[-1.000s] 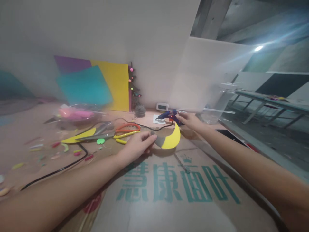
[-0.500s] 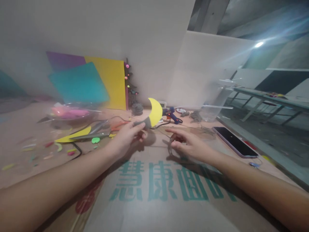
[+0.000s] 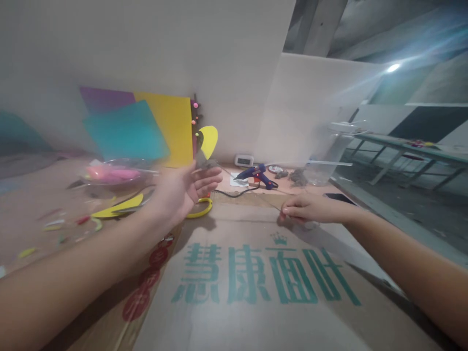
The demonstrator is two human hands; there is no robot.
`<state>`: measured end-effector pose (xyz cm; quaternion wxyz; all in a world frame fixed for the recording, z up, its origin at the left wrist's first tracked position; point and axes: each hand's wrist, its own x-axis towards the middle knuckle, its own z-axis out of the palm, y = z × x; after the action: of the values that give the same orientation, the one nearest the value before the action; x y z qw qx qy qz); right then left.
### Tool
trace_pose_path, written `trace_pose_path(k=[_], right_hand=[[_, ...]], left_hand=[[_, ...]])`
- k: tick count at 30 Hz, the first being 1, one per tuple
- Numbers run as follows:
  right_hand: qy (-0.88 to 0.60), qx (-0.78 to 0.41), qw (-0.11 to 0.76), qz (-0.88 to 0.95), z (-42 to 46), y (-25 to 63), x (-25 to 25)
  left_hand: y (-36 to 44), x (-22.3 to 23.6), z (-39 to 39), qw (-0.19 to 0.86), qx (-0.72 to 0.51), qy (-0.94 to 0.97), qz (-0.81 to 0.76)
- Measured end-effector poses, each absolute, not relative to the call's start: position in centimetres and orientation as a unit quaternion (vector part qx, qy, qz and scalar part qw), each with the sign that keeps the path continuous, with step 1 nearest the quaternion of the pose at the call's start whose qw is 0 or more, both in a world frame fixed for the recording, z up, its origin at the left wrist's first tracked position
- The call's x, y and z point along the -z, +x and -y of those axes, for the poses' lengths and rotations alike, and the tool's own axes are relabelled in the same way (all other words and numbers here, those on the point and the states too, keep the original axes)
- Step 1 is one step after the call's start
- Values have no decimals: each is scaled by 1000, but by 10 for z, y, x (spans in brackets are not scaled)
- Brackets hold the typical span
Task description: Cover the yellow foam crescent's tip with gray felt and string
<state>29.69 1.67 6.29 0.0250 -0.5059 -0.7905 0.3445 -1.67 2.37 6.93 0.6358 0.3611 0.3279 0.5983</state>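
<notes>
My left hand [image 3: 186, 192] is raised with the palm turned to the right, thumb and forefinger closed at a blurred grey part under a yellow crescent-shaped piece [image 3: 210, 141]. From near its fingertips a thin wire or string [image 3: 261, 196] slants down to my right hand [image 3: 305, 208], whose fingers pinch the other end just above the cardboard. Both hands are over the far part of a cardboard sheet [image 3: 234, 321] with green lettering. Yellow-handled scissors [image 3: 201, 208] lie partly hidden behind my left hand.
A blue glue gun [image 3: 256, 171] with a lit red light rests beyond the hands, near a small white clock [image 3: 243, 160]. Coloured sheets [image 3: 126, 129] lean on the wall at left. At right are a clear plastic container [image 3: 325, 161] and a partly covered phone [image 3: 340, 198]; small scraps lie left.
My left hand has moved left and up, turning its palm and tilting the crescent piece. My right hand has moved right, drawing apart from the left; it now covers part of the phone.
</notes>
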Motion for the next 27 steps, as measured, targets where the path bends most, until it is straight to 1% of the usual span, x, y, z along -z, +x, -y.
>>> trace_pose_path(k=[3, 6, 8, 10, 12, 14, 17, 19, 21, 22, 23, 27], right_hand=[[-491, -337, -3, 803, -22, 312, -68], [-507, -273, -17, 817, -27, 326, -71], [-539, -197, 24, 818, -29, 329, -74], [-569, -126, 105, 806, -26, 322, -77], [-578, -100, 189, 788, -18, 305, -77], [-558, -144, 246, 779, -5, 281, -72], [-519, -258, 264, 771, 16, 242, -55], [-478, -367, 277, 749, 26, 224, -41], [-466, -403, 284, 735, 31, 214, -28], [-461, -381, 280, 751, 33, 211, -23], [-454, -332, 271, 781, 33, 210, -19], [-386, -47, 212, 896, 37, 213, -13]], left_hand=[[-19, -76, -24, 622, -608, 370, -326], [-19, -76, -24, 612, -603, 388, -334], [-17, -71, -22, 604, -586, 418, -341], [-14, -62, -19, 588, -567, 462, -345], [-10, -52, -14, 571, -545, 502, -354], [-5, -43, -7, 556, -529, 540, -344], [3, -34, 2, 560, -500, 567, -337], [7, -32, 6, 578, -479, 566, -339], [11, -30, 8, 601, -471, 543, -350], [12, -28, 8, 611, -470, 529, -355], [13, -27, 7, 618, -471, 517, -359], [15, -16, 4, 613, -466, 523, -365]])
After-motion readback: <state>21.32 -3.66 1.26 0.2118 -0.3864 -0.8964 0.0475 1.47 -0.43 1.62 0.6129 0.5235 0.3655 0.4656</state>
